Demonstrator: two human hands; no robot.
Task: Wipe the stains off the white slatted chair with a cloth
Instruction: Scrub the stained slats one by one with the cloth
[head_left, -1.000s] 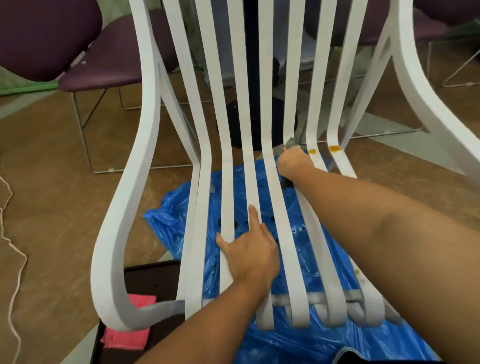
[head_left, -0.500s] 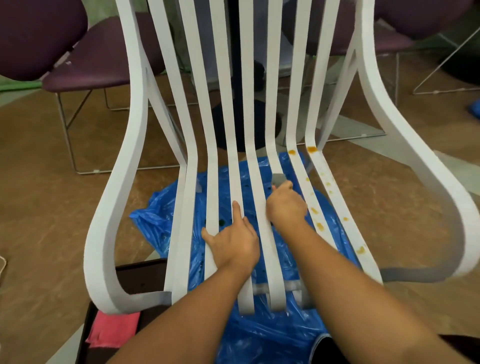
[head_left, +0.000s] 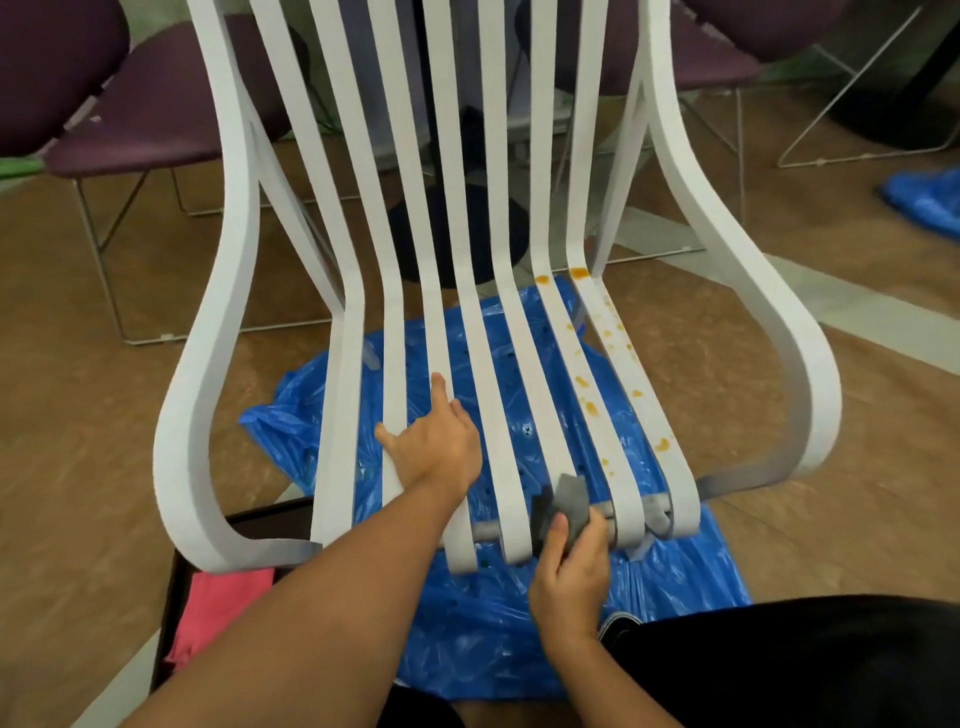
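Cloth (head_left: 571, 494) in right hand (head_left: 570, 582), against front of chair (head_left: 236, 249)

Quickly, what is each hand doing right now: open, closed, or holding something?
Left hand: open, resting flat on the chair slats.
Right hand: closed, holding the grey cloth.

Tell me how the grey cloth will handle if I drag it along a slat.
Probably floppy: the grey cloth bunches and folds in the right hand. Likely light, since thumb and fingers alone hold it. It should drape round a slat rather than slide stiffly.
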